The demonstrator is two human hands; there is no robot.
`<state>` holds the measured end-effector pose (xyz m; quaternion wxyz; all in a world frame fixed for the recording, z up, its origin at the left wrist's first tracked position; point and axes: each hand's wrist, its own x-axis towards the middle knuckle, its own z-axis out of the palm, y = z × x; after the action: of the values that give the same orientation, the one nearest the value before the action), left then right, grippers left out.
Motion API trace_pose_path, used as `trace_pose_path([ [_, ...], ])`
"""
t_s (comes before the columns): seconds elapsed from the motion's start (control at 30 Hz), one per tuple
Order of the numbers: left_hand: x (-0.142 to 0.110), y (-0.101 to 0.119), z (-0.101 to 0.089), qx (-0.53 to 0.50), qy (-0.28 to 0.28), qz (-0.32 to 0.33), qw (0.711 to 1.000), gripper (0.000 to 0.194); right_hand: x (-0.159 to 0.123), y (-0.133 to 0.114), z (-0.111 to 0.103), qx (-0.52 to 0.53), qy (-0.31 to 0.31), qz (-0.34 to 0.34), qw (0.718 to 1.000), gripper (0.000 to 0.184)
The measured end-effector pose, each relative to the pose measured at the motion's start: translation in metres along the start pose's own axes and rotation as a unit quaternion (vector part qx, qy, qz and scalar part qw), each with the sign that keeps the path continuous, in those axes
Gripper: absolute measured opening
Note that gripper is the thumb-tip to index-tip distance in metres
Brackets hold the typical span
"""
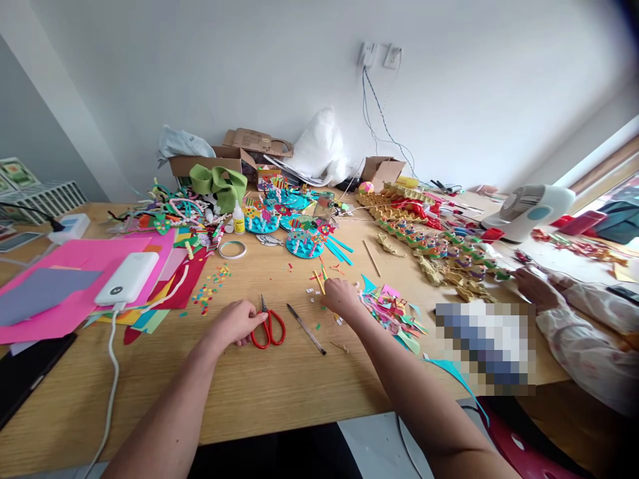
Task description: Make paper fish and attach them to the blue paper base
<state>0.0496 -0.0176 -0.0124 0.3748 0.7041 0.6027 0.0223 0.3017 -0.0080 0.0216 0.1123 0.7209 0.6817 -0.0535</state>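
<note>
My left hand (pixel 235 324) is closed at the left loop of the red-handled scissors (pixel 270 327). Their blades point away from me on the table. My right hand (pixel 342 297) is closed near a heap of paper scraps (pixel 392 309), with thin yellow paper strips (pixel 321 279) sticking out past its fingers. Between both hands lies a pen (pixel 306 328). Beyond them stand round blue decorated craft pieces (pixel 304 245), a roll of tape (pixel 232 249) and a small glue bottle (pixel 238 219). Small white paper bits lie by my right hand.
Coloured paper sheets and a white power bank (pixel 127 278) with a cable lie at left. Pipe cleaners, boxes and a white bag (pixel 322 146) line the wall. Rows of craft figures (pixel 424 239) and a fan (pixel 532 209) are at right, beside another person's hand (pixel 536 289).
</note>
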Motion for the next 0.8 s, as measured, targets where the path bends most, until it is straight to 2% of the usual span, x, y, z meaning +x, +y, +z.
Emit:
trace_pose_path([
  [0.2, 0.000, 0.000, 0.000, -0.003, -0.008, -0.007, 1.000, 0.037, 0.004, 0.011, -0.012, -0.017, 0.020, -0.021, 0.999, 0.025],
  [0.37, 0.002, 0.000, 0.001, -0.007, -0.008, -0.012, 1.000, 0.036, 0.020, 0.013, -0.030, -0.035, 0.049, -0.057, 0.997, 0.029],
  [0.6, -0.002, 0.002, 0.000, -0.012, -0.006, -0.008, 1.000, 0.033, 0.054, 0.005, -0.029, -0.043, 0.055, -0.080, 0.994, 0.029],
  [0.8, -0.002, 0.001, 0.000, -0.008, -0.009, -0.004, 1.000, 0.033, 0.078, 0.033, -0.045, -0.020, 0.043, -0.087, 0.995, 0.028],
])
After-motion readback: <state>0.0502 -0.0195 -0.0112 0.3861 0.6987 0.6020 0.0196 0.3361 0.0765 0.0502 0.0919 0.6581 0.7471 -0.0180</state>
